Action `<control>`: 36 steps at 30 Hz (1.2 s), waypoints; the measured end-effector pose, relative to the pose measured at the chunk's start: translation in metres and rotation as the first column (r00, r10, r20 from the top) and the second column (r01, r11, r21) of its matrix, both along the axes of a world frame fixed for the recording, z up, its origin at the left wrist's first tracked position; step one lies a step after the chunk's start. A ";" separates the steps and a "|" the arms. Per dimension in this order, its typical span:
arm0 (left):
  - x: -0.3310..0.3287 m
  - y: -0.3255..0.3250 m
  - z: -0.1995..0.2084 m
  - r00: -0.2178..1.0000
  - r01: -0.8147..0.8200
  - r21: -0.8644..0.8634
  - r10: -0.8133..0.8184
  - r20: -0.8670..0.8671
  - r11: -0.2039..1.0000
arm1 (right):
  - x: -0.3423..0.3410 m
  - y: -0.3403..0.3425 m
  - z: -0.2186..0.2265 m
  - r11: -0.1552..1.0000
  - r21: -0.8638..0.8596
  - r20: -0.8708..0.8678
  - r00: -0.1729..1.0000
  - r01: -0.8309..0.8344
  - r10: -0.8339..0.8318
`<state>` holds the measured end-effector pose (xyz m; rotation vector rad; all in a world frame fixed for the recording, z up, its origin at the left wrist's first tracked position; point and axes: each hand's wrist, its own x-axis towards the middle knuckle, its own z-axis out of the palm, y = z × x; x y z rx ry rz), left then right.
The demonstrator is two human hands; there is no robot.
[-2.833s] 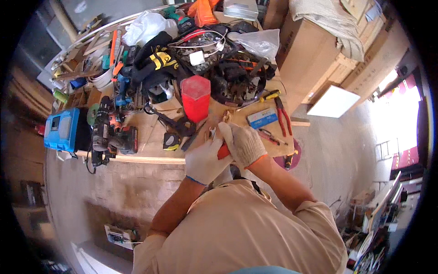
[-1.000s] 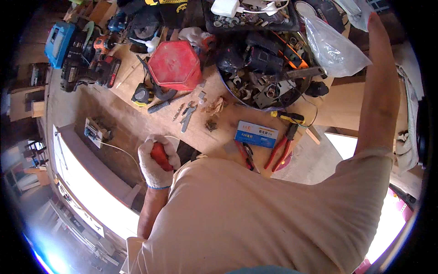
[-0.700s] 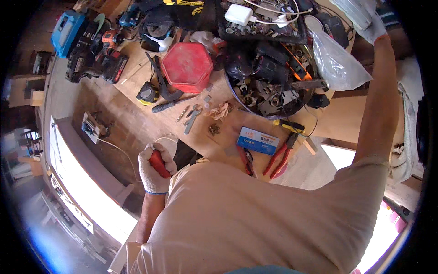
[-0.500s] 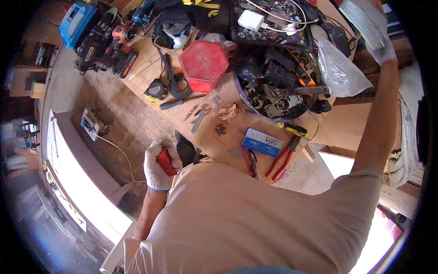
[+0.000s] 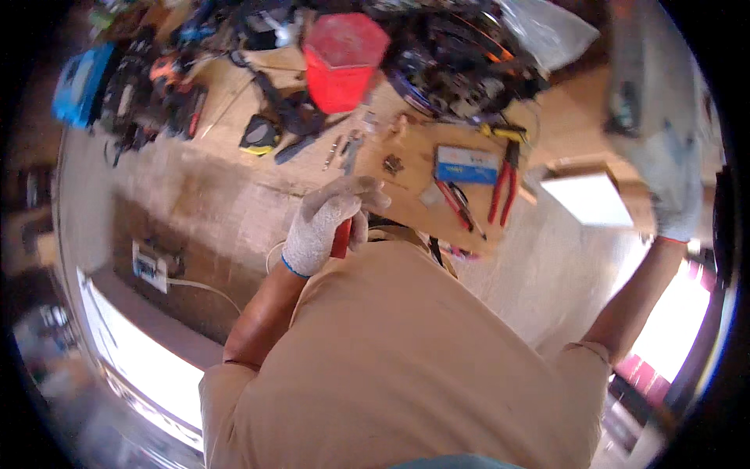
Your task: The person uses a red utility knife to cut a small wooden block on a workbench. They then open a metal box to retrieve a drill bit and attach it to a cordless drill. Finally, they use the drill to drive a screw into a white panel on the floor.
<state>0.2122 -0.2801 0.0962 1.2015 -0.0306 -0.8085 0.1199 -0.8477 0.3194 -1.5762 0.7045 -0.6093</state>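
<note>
Left hand point(image 5: 328, 219): curled round a red object point(image 5: 341, 238). Right hand point(image 5: 678, 205): gripping a blurred grey case point(image 5: 658, 70), lifted beside the worktop point(image 5: 418, 141), not yet set down.

The wide fisheye camera on the person's head looks steeply down, close above the shirt point(image 5: 437, 352), toward the table point(image 5: 414, 168) just ahead.

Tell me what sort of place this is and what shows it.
Probably a workshop: a wooden workbench bears a black-and-yellow tape measure, red-handled pliers and, somewhat blurred, an orange-and-black power tool.
</note>
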 end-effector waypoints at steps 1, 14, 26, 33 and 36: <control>0.005 0.001 0.003 0.993 0.114 -0.014 -0.114 0.000 0.993 | -0.028 0.040 -0.012 0.998 0.059 -0.007 1.000 -0.017 0.017; -0.008 0.029 -0.008 0.673 0.683 0.156 -0.698 0.247 0.714 | -0.135 0.424 -0.215 0.704 0.691 0.093 0.945 0.165 -0.313; 0.068 -0.016 -0.009 0.940 0.084 0.195 -0.143 0.310 0.977 | -0.080 0.439 -0.243 0.943 0.146 -0.272 0.904 -0.300 0.330; 0.058 -0.003 -0.009 0.906 0.255 0.391 -0.359 0.223 0.885 | -0.107 0.297 -0.204 0.927 -0.285 -0.326 0.885 0.245 -0.334; 0.051 -0.011 -0.004 0.906 0.264 0.298 -0.342 0.250 0.917 | -0.100 0.279 -0.217 0.941 -0.321 -0.332 0.918 0.104 -0.215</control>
